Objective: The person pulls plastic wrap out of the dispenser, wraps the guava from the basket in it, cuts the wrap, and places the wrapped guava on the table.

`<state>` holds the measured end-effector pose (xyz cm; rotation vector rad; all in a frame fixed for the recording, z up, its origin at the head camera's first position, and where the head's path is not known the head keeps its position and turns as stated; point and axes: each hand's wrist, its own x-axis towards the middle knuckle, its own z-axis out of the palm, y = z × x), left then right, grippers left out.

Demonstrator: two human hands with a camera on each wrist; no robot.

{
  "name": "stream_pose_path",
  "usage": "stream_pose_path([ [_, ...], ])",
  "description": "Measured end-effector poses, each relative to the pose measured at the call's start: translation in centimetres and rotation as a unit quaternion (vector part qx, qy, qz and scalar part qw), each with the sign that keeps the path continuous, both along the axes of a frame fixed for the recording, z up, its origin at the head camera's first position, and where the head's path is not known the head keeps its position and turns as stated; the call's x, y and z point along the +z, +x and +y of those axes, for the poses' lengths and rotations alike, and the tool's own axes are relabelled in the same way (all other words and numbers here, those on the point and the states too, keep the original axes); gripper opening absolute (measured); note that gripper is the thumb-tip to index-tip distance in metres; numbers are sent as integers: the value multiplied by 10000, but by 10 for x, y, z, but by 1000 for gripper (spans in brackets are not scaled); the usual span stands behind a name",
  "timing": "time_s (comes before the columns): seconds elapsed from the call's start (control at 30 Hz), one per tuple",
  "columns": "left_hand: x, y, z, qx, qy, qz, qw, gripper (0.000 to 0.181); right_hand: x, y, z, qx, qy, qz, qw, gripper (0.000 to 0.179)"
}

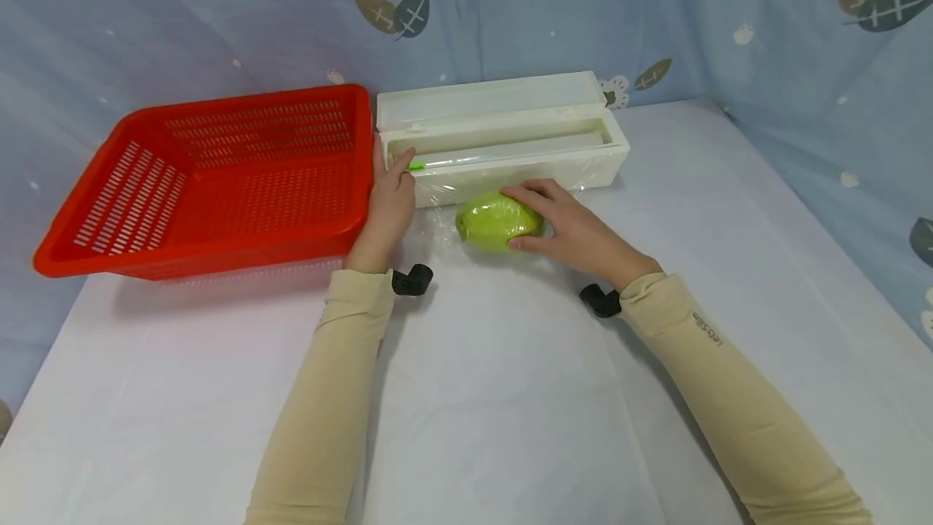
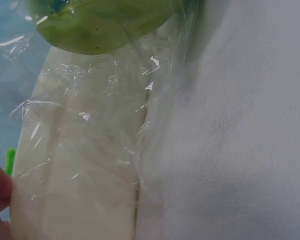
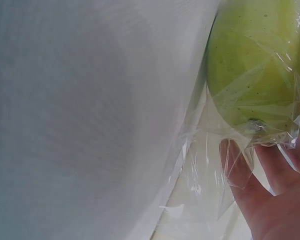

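An oval green fruit (image 1: 497, 222) with clear cling film over it lies on the white-covered table, in front of a long white cling film box (image 1: 510, 172). My right hand (image 1: 564, 225) holds the fruit's right end, thumb at the near side and fingers over the far side. In the right wrist view, fingers (image 3: 240, 167) touch the filmed tip of the fruit. My left hand (image 1: 389, 205) grips the box's left end, beside a small bright green piece (image 1: 416, 166). Film (image 2: 90, 130) stretches across the box front to the fruit in the left wrist view.
A red plastic basket (image 1: 255, 241) with slotted walls stands to the left, close against my left hand. The box's lid (image 1: 488, 100) is raised at the back, and a white roll (image 1: 517, 148) lies inside. A blue patterned cloth (image 1: 510, 6) hangs behind.
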<state>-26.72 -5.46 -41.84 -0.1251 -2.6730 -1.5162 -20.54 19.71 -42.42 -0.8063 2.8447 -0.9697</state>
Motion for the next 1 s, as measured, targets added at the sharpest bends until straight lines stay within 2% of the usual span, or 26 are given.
stream_pose_path([
  [0.1, 1, 0, 2, -31, -307, 37, 9995, 41, -1, 1, 2, -41, 21, 49, 10000, 69],
  [0.27, -2, 1, 3, 30, -666, 560, 9962, 39, -1, 1, 2, -54, 33, 114, 9999, 69],
  [0.33, -5, 1, 3, 42, -696, 799, 9944, 40, -2, 2, 1, -46, 25, 97, 9999, 69],
  [0.43, -10, 2, 2, 139, -584, 979, 9934, 44, -3, 3, 0, -6, 0, 44, 10000, 69],
  [0.53, -13, 4, 0, 312, -229, 990, 9943, 42, -4, 4, -3, 15, 2, 44, 10000, 69],
  [0.6, -14, 6, -1, 414, -144, 1006, 9940, 37, -5, 4, -4, 39, 4, 52, 10000, 68],
  [0.83, -12, 5, 1, 383, -405, 1147, 9918, 28, -3, 3, -2, -48, 38, 79, 9999, 68],
  [1.0, -7, 6, 4, 414, -303, 1065, 9930, 25, -2, 2, -1, -48, 45, 96, 9999, 68],
])
